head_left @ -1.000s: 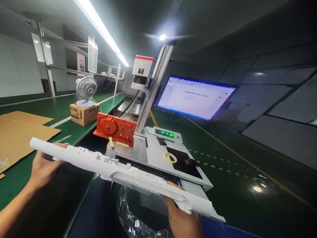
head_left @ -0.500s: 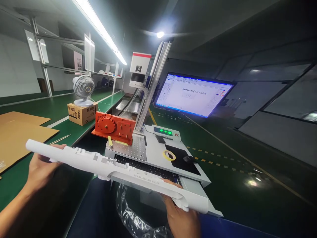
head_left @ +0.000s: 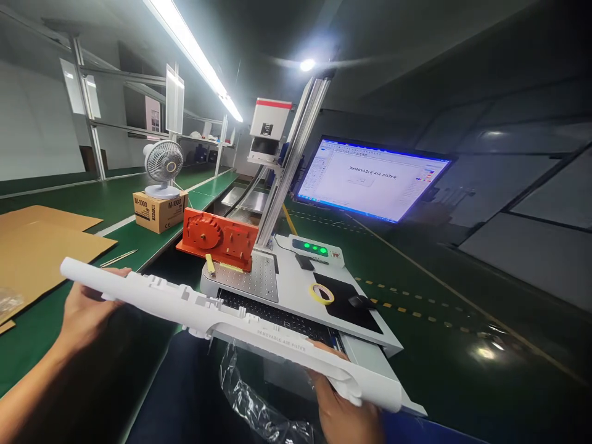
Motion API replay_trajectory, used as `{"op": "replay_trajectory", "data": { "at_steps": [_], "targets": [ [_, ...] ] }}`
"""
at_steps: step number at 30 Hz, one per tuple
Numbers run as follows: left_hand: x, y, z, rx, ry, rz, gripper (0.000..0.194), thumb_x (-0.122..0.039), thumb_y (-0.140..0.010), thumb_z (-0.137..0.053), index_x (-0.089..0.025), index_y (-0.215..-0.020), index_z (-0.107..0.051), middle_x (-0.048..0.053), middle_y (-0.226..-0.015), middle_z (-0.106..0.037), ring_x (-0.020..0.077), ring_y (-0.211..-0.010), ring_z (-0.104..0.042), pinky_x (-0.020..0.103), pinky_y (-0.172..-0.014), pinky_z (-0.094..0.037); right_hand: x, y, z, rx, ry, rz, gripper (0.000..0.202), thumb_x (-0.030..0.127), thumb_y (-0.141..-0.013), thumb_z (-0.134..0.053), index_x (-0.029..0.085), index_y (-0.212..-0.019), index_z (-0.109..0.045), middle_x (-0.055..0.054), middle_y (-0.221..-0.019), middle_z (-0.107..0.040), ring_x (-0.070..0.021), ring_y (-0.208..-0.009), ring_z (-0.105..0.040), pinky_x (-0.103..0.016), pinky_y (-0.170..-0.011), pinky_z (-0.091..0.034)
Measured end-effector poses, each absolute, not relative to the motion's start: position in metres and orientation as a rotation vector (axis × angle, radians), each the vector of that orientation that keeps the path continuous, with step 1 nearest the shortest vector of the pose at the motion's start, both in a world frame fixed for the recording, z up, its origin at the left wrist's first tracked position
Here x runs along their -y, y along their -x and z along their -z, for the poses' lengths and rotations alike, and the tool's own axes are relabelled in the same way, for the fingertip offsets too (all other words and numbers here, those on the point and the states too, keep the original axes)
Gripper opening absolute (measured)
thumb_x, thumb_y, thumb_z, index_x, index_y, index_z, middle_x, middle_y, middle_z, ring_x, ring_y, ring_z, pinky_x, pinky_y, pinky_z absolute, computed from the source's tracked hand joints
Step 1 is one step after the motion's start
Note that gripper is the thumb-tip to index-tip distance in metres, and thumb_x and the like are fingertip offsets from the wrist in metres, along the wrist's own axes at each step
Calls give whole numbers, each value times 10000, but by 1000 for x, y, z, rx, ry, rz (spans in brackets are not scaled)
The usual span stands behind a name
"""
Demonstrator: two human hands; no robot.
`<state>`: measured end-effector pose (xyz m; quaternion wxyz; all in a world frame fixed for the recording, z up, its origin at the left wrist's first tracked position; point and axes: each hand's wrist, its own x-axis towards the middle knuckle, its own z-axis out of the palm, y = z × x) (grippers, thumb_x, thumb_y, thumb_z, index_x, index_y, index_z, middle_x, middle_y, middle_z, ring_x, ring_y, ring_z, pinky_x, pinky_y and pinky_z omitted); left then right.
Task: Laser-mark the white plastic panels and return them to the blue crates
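Observation:
A long white plastic housing stretches across the front of the view, its right end lower than its left. Grey lettering on its near face reads "REMOVABLE AIR FILTER". My left hand grips it near the left end, fingers partly hidden behind it. Toward the right end, my right hand holds it from beneath, with fingers over the far edge. Below the housing hangs a clear plastic bag. Behind it stands an orange fixture with a round dial, on a perforated metal plate.
A marking machine head sits on an upright column. Its white base carries a yellow tape roll and a mouse. The monitor stands right. A fan tops a carton; cardboard lies left.
The whole scene has shifted slightly right in view, the housing and both hands along with it. My grip on the housing looks the same.

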<state>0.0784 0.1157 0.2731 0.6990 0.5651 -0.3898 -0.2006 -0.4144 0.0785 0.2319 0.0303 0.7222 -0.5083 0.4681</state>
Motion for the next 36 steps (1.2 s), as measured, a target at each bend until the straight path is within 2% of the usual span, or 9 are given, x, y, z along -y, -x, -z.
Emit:
{"op": "replay_trajectory", "data": {
  "at_steps": [3, 7, 11, 16, 20, 22, 25, 31, 36],
  "targets": [
    [-116, -82, -269, 892, -1251, 452, 694, -489, -557, -1047, -218, -1118, -740, 115, -1242, -777, 354, -1201, -711, 396, -945, -634, -78, 417, -226, 1569, -2217, -1446, 498, 518, -1127, -443, 200, -1203, -819, -153, -1209, -776, -319, -1140, -751, -395, -937, -647],
    [-117, -82, -269, 908, -1285, 432, 681, -506, -568, -1035, -224, -1114, -741, 121, -1258, -777, 375, -1213, -713, 430, -953, -642, -77, 420, -220, 1559, -2218, -1435, 494, 531, -1129, -441, 224, -1233, -814, -135, -1233, -776, -319, -1150, -750, -409, -955, -650],
    [-116, -78, -270, 917, -1312, 399, 648, -516, -561, -1014, -243, -1084, -744, 104, -1225, -794, 405, -1211, -728, 501, -964, -659, -77, 421, -218, 1617, -2233, -1462, 448, 555, -1115, -511, 242, -1223, -812, -119, -1206, -788, -307, -1072, -773, -410, -964, -655],
    [-115, -78, -266, 956, -1315, 366, 546, -498, -629, -942, -296, -1093, -737, 58, -1237, -791, 397, -1270, -719, 547, -1035, -644, -85, 412, -230, 1641, -2223, -1534, 419, 577, -1110, -544, 255, -1183, -803, -85, -1157, -795, -280, -1056, -777, -378, -969, -640],
    [-116, -81, -261, 969, -1318, 377, 534, -484, -656, -926, -289, -1114, -734, 77, -1258, -788, 422, -1301, -706, 606, -1091, -610, -91, 409, -242, 1709, -2250, -1545, 380, 547, -1121, -545, 266, -1223, -779, -76, -1204, -781, -285, -1105, -754, -421, -1065, -595],
    [-117, -82, -260, 970, -1326, 372, 532, -491, -651, -932, -292, -1105, -740, 80, -1252, -792, 425, -1303, -706, 602, -1086, -614, -92, 411, -245, 1706, -2287, -1508, 383, 550, -1117, -552, 261, -1216, -783, -82, -1191, -786, -289, -1090, -759, -419, -1039, -610],
    [-118, -82, -259, 956, -1331, 380, 551, -515, -641, -947, -294, -1105, -746, 83, -1257, -796, 413, -1295, -713, 565, -1073, -629, -92, 411, -247, 1706, -2356, -1423, 421, 574, -1115, -535, 255, -1197, -797, -92, -1178, -793, -298, -1082, -768, -410, -999, -631],
    [-120, -84, -257, 909, -1382, 440, 714, -547, -582, -1015, -224, -1155, -736, 146, -1294, -793, 440, -1251, -726, 590, -1122, -616, -96, 402, -252, 1805, -2183, -1573, 456, 652, -1084, -566, 270, -1155, -803, -82, -1111, -806, -302, -994, -772, -412, -971, -630],
    [-123, -86, -253, 876, -1402, 474, 753, -540, -566, -1032, -228, -1183, -735, 166, -1321, -780, 446, -1270, -717, 585, -1114, -621, -93, 412, -255, 1675, -2321, -1363, 364, 533, -1099, -590, 262, -1197, -812, -76, -1152, -817, -280, -997, -800, -359, -914, -659]
  ]
}}
